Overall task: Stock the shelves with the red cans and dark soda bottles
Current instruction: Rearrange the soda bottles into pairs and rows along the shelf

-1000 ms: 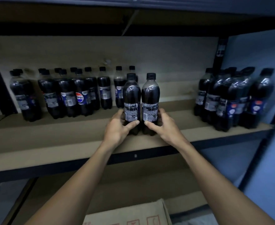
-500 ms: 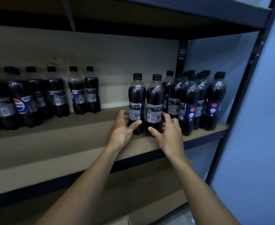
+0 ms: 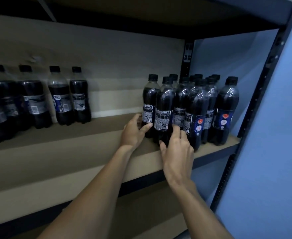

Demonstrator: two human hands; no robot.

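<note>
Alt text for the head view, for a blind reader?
The left hand grips the left bottle and the right hand the right bottle, both upright on a shelf beside a cluster of dark soda bottles at its right end. More bottles stand further left.

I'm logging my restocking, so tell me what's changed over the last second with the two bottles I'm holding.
The left bottle and right bottle of the pair slid right along the shelf, from the open middle up against the right-hand cluster. The left hand and right hand went along and still grip them low down. The left-hand group stayed put.
</note>
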